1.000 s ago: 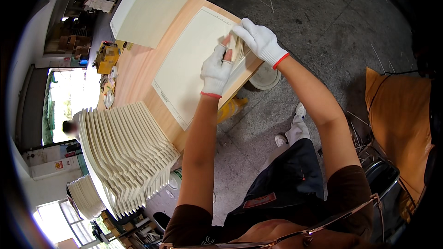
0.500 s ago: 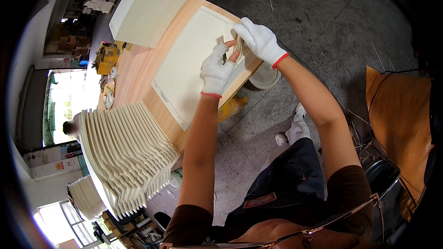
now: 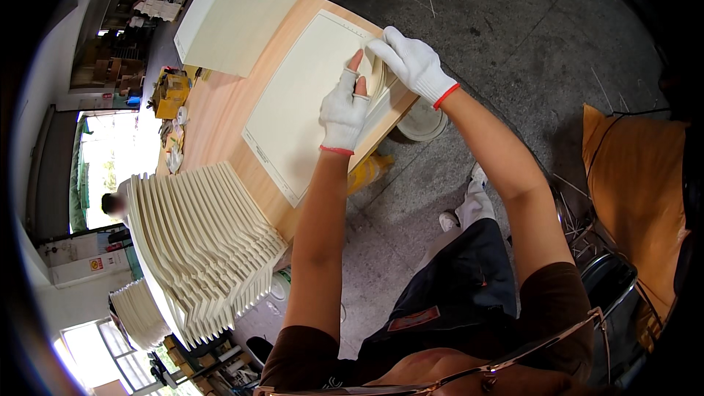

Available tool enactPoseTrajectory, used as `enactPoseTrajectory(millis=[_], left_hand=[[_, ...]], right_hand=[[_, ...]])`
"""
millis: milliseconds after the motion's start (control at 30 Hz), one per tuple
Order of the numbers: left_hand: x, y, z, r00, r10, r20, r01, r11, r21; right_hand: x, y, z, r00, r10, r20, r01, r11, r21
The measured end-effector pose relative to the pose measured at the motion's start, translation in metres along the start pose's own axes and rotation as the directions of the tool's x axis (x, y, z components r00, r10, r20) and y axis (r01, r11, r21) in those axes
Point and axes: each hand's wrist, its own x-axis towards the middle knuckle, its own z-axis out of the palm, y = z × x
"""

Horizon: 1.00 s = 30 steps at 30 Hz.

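A large cream sheet with a thin dark border line [image 3: 293, 103] lies on the wooden table. Its corner nearest my right hand is raised in a curled, layered bundle of pale strip-like edges [image 3: 378, 79]. My right hand [image 3: 415, 66], in a white glove with a red cuff, grips that curled edge at the table's side. Beside it, my left hand [image 3: 343, 111] wears a similar glove with bare thumb and index fingertips. Its index finger points out over the sheet and the thumb stands apart, with nothing visible between them.
Stacked cream curved panels [image 3: 198, 242] stand at the table's left end. More pale sheets [image 3: 242, 11] lie at its far end. A yellow box [image 3: 171, 94] sits by the far edge. Below the right edge is a round pale bucket [image 3: 424, 122]; orange-brown sheeting [image 3: 634, 205] hangs at far right.
My left index finger and thumb have come away from the curled edge and straightened over the sheet. My right hand keeps hold, shifted very slightly.
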Motion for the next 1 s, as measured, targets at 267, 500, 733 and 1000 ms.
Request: enactPoseTrajectory(millis=[267,500,733,1000], left_hand=[[0.001,0.004,-0.002,0.989,-0.001,0.149,-0.019,0.991,0.135],[-0.003,0.003,-0.001,0.993,0.049,0.105,-0.058,0.994,0.092],[0.002,0.004,0.001,0.99,0.112,0.084,-0.126,0.974,0.188],[0.032,-0.006,0.012,0.994,-0.007,0.109,-0.037,0.919,0.393]], right_hand=[[0.0,0.01,0.009,1.0,0.002,-0.015,-0.002,1.0,-0.01],[0.0,0.004,-0.025,0.967,0.254,0.014,-0.253,0.958,0.134],[-0.014,0.018,-0.031,0.961,0.183,0.209,-0.112,0.944,-0.311],[0.001,0.015,-0.037,0.979,-0.104,0.174,0.16,0.924,-0.348]])
